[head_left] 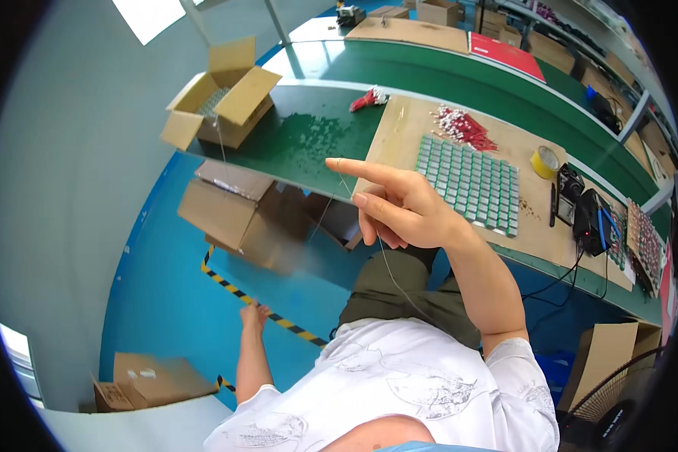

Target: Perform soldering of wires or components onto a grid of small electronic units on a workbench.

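My right hand (410,202) is raised over the table's front edge. Its index finger points left, while the thumb and other fingers are bent around a thin pale thread (388,264). The thread loops by the index fingertip and trails down across my trousers. My left hand (255,313) hangs low at my left side, above the blue floor; its fingers are too small and blurred to read. Right of my right hand, a grid of small grey-and-green blocks (471,184) lies on a brown board (399,124). Red wires with white ends (467,126) are heaped behind it.
An open carton (233,105) stands on the green table's left end, with another carton (226,211) below. A yellow tape roll (545,161), a black device (591,222) and blue-handled pliers (603,226) lie at the right. A fan (618,399) stands lower right.
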Motion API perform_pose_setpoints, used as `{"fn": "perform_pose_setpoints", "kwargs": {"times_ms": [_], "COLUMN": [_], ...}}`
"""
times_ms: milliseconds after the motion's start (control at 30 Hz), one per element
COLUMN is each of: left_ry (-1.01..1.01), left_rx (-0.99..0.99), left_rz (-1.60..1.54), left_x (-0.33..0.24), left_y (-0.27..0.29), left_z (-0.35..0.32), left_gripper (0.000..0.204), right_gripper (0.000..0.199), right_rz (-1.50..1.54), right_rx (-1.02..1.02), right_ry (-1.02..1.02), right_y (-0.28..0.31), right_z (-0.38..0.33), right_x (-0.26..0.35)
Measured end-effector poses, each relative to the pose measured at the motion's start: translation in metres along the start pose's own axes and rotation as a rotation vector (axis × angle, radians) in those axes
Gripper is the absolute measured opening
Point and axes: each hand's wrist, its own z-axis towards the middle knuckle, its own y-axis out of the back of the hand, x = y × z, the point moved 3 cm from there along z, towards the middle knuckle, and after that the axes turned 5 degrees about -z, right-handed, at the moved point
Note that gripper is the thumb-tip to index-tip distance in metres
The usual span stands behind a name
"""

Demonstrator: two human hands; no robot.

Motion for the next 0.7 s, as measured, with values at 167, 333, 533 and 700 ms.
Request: {"fn": "perform_pose_setpoints", "kwargs": {"times_ms": [167, 333, 533, 700], "left_ry": [-1.144, -1.147, -1.147, -1.126], "left_rx": [-0.266, 0.547, 0.916, 0.852], "left_rz": [0.568, 0.075, 0.147, 0.219], "left_x": [-0.118, -0.192, -0.204, -0.184], "left_y": [-0.079, -0.192, -0.271, -0.292], "left_z": [-0.108, -0.274, -0.355, -0.361], "left_gripper": [0.045, 0.04, 0.024, 0.01], "right_gripper": [0.054, 0.056, 0.057, 0.054], "right_rz": [-0.252, -0.302, -0.493, -0.836], "right_rx": [-0.01, -0.026, -0.228, -0.405], "right_ry": [0.014, 0.042, 0.232, 0.306], "right_y": [-0.017, -0.036, -0.045, -0.038], "right_z": [0.009, 0.013, 0.002, -0.023], "right_x": [-0.022, -0.036, -0.052, -0.069]}}
